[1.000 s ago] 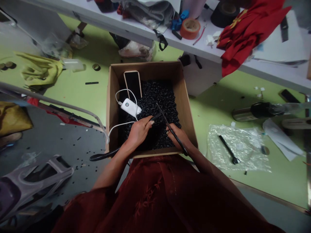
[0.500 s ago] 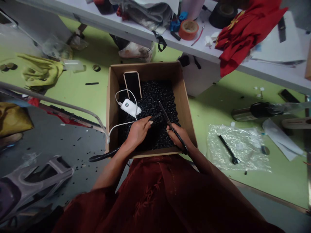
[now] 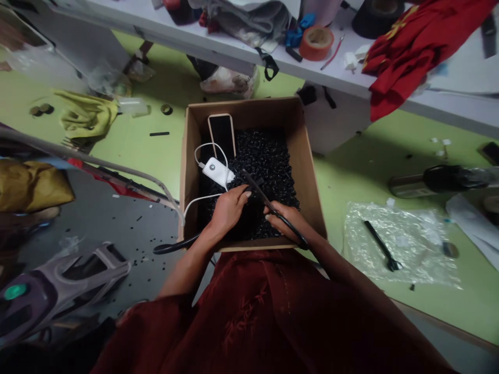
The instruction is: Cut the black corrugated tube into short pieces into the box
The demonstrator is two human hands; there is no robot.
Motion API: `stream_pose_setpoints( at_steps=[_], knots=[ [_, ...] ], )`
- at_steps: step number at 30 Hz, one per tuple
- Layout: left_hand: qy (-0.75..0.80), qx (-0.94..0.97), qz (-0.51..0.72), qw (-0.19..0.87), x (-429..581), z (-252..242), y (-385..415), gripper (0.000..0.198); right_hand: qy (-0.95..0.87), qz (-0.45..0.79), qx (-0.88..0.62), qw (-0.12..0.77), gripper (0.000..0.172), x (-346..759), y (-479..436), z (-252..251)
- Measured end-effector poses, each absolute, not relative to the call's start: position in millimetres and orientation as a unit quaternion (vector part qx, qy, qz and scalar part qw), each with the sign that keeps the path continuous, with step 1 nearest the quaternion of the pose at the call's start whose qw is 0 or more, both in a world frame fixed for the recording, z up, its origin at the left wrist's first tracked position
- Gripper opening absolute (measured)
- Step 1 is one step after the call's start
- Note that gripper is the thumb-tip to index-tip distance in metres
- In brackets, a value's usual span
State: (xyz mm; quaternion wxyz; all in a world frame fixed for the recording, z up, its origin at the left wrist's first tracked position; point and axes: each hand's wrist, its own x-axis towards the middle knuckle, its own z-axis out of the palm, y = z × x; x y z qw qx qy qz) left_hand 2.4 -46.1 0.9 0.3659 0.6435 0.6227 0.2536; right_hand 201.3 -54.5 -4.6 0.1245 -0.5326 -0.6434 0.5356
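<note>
My left hand [image 3: 228,212] grips a black corrugated hose [image 3: 175,244], which runs in over the near box wall and ends just past my fingers. My right hand [image 3: 284,218] holds long black-handled scissors [image 3: 265,200], their narrow blades crossing above the hose end. Both hands are over a cardboard box [image 3: 249,106] filled with small black pieces [image 3: 268,156]. Beyond my left hand, a white power bank [image 3: 216,172] lies on those pieces, with a white cable [image 3: 205,201] attached. A black-screened phone [image 3: 222,136] leans against the far side.
A green table [image 3: 351,150] surrounds the box, holding bubble wrap [image 3: 397,249] with a black tool [image 3: 382,244] on it. A white shelf [image 3: 234,47] with an orange tape roll [image 3: 316,43] and red cloth [image 3: 413,57] runs behind. Black bits dot the grey floor [image 3: 117,228].
The scissors have swung left, their tips now closer to the hose end. My hands sit closer together. The whole scene has shifted right and slightly up in view.
</note>
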Motion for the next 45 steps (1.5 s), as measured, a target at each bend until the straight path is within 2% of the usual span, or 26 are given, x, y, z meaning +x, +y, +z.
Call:
stream_pose_setpoints(
  at_steps=[5, 9, 13, 19, 25, 32, 45],
  knots=[
    [0.624, 0.617, 0.273, 0.395, 3.1, 4.7, -46.5, 0.034, -0.517, 0.578, -0.606, 0.177, 0.022, 211.9, -49.6, -14.2],
    [0.617, 0.594, 0.291, 0.427, 3.2, 4.1, -47.7, 0.034, -0.533, 0.551, -0.614, 0.190, 0.024, 211.7, -51.5, -15.9],
    [0.612, 0.561, 0.315, 0.459, 2.7, 1.9, -48.6, 0.044, -0.577, 0.509, -0.613, 0.179, 0.027, 210.4, -53.3, -19.0],
    [0.625, 0.549, 0.282, 0.478, 1.5, 8.2, -48.2, 0.020, -0.585, 0.495, -0.616, 0.185, 0.037, 211.5, -53.6, -15.7],
    [0.607, 0.520, 0.341, 0.494, -1.3, 7.5, -46.5, 0.027, -0.637, 0.435, -0.613, 0.169, 0.036, 210.5, -53.0, -17.4],
    [0.601, 0.479, 0.381, 0.514, -2.1, 5.3, -44.0, 0.026, -0.648, 0.415, -0.593, 0.237, 0.046, 212.2, -53.3, -21.6],
    [0.586, 0.488, 0.379, 0.524, 0.7, 3.2, -45.2, 0.026, -0.686, 0.415, -0.568, 0.183, 0.051, 210.4, -53.8, -22.1]
  ],
)
